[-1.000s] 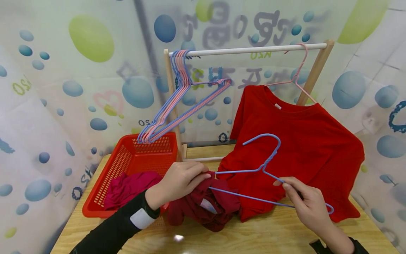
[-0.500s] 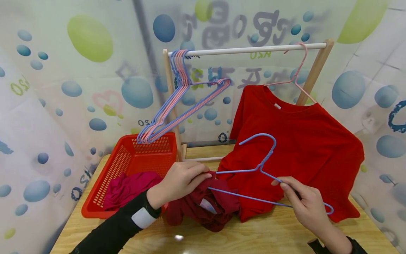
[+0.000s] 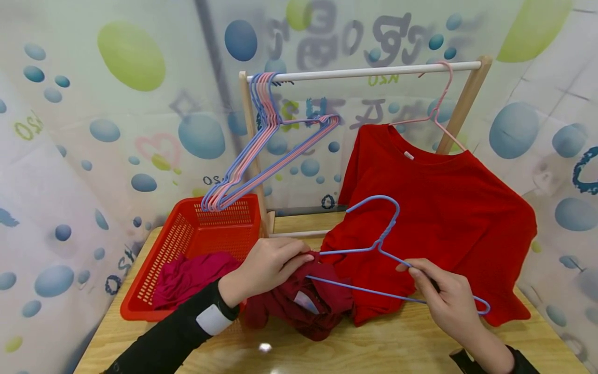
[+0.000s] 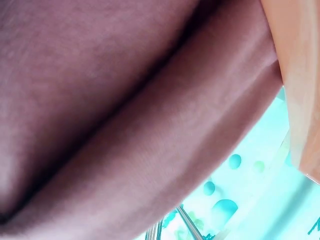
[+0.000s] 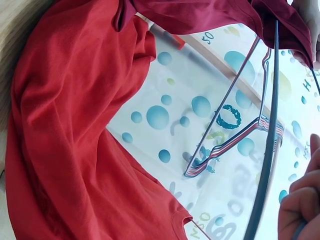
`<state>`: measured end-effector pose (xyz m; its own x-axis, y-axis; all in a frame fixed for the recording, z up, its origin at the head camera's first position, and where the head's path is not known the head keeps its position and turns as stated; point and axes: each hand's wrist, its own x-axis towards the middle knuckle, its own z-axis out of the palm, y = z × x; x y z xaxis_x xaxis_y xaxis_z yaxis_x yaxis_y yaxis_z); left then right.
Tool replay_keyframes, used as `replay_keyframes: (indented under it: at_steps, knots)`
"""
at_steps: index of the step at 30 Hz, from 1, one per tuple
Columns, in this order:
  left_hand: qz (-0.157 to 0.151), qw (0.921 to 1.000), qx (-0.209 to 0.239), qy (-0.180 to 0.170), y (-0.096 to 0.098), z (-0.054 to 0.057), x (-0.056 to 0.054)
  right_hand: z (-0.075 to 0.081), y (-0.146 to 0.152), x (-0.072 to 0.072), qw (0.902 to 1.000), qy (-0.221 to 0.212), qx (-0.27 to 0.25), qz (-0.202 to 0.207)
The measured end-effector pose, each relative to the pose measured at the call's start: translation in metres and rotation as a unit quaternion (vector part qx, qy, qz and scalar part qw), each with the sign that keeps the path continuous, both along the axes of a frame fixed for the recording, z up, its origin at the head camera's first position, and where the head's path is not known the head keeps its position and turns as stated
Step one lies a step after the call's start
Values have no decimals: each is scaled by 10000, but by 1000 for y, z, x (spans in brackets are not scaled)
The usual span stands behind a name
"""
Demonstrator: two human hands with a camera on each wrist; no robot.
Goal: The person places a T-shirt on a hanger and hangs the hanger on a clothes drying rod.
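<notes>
Bunched dark red shirt [image 3: 285, 306] fabric is pinched between the thumb and fingers of my left hand [image 3: 266, 265]. A blue wire hanger [image 3: 390, 226] has its left end inside this shirt. My right hand [image 3: 446, 293] pinches the hanger's right shoulder, and the hook points up and to the left. In the right wrist view, the hanger's bar [image 5: 272, 115] runs up into the dark red cloth [image 5: 200, 15], near my curled right fingers [image 5: 302, 200]. The left wrist view is mostly filled by close, blurred skin.
A red T-shirt [image 3: 434, 208] hangs on a pink hanger [image 3: 436, 111] from the rack's white rail [image 3: 355, 74]. Several blue and pink hangers [image 3: 266, 130] hang at the rail's left end. A red basket [image 3: 187, 223] with a magenta garment [image 3: 193, 275] stands on the wooden table [image 3: 364, 348].
The blue hanger has moved a little to the left, deeper into the dark red shirt, along with my right hand. My left hand has stayed nearly in place.
</notes>
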<state>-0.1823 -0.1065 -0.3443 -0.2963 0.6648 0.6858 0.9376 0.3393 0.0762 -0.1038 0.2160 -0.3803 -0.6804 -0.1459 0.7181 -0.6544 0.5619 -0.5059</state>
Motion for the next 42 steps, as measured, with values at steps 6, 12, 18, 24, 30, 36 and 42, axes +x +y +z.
replay_keyframes:
  at_steps: [6,12,18,24,30,36,42]
  knots:
    - [3,10000,16,15,0,0,0,0,-2,-3,9997,211,62,-63]
    - [-2,9999,-52,-151,2,0,0,2,-5,-3,9994,253,151,-165]
    - [-7,9998,-118,-184,6,0,0,1,-6,-4,9992,306,211,-159]
    - [8,9999,-121,-105,9,0,1,1,-7,-4,9989,312,281,-194]
    - [41,10000,-72,-53,11,0,3,2,-8,-3,9988,271,326,-234]
    - [70,10000,-25,-39,14,0,3,4,-9,-2,9988,187,365,-280]
    - [77,9999,-13,-76,15,-1,2,5,-11,-1,9987,175,394,-264]
